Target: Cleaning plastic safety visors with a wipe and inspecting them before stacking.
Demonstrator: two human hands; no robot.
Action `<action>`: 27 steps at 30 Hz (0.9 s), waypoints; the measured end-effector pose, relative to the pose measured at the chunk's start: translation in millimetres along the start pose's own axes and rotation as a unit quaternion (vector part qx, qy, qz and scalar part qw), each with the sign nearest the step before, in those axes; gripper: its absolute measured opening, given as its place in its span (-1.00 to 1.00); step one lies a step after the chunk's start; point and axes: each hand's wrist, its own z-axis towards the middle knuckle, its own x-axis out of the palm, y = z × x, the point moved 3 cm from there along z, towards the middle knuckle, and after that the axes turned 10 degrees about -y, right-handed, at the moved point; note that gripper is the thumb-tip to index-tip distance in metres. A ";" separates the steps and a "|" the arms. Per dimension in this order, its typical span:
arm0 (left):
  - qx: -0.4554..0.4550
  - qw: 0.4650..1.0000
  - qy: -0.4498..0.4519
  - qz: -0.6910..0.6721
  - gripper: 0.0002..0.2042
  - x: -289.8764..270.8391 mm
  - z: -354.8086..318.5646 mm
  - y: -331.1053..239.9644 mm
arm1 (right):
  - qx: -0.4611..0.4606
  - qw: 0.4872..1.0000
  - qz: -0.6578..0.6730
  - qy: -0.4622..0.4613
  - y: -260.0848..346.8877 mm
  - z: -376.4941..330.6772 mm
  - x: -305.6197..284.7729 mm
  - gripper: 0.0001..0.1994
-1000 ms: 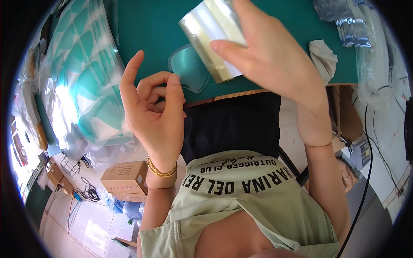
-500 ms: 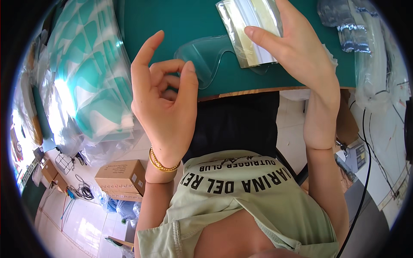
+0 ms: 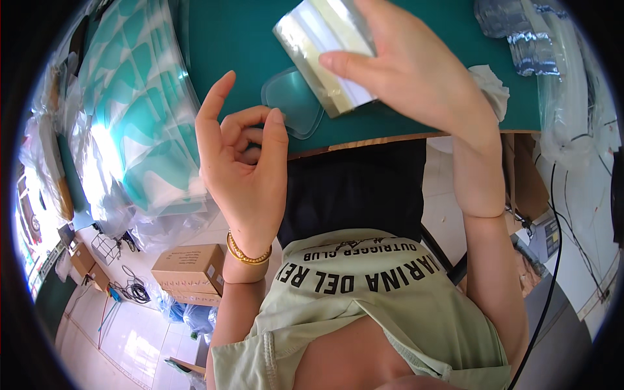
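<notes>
A flat, shiny, film-like piece point(image 3: 328, 49) with yellowish and silvery bands is gripped in my right hand point(image 3: 409, 71); my thumb presses on its face. It is tilted above the table and covers part of a clear, rounded plastic lens-shaped sheet point(image 3: 296, 97). My left hand point(image 3: 244, 153) is just left of this sheet. Its thumb and a bent finger are pinched together while another finger points up. Whatever lies in the pinch, if anything, is too small to make out. The thumb tip overlaps the sheet's edge in view; touching cannot be confirmed.
On the left a large stack of clear bags with teal-and-white shapes point(image 3: 140, 110) reaches past the green table's point(image 3: 227, 39) edge. Crumpled white tissue point(image 3: 492, 91) and clear plastic packaging point(image 3: 552, 71) are at the right. A cardboard box point(image 3: 188, 270) and cables point(image 3: 133, 289) are on the floor.
My right hand has moved left with the shiny piece, covering more of the clear sheet. My left hand has shifted slightly left and nearer to me, its pinch kept.
</notes>
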 end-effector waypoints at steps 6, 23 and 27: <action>-0.011 1.000 0.004 -0.012 -0.50 0.2 -1.3 -0.4 | -0.045 0.997 -0.006 -0.063 -4.9 -4.7 -1.4 -0.63; 0.034 0.998 0.006 0.043 -0.51 -5.5 -3.3 -0.8 | -0.111 0.991 -0.055 -0.059 -7.3 -14.8 45.7 -0.64; 0.062 0.993 0.039 0.094 -0.51 -21.6 -9.4 -6.3 | -0.124 0.990 -0.044 -0.050 -4.8 -19.6 48.3 -0.66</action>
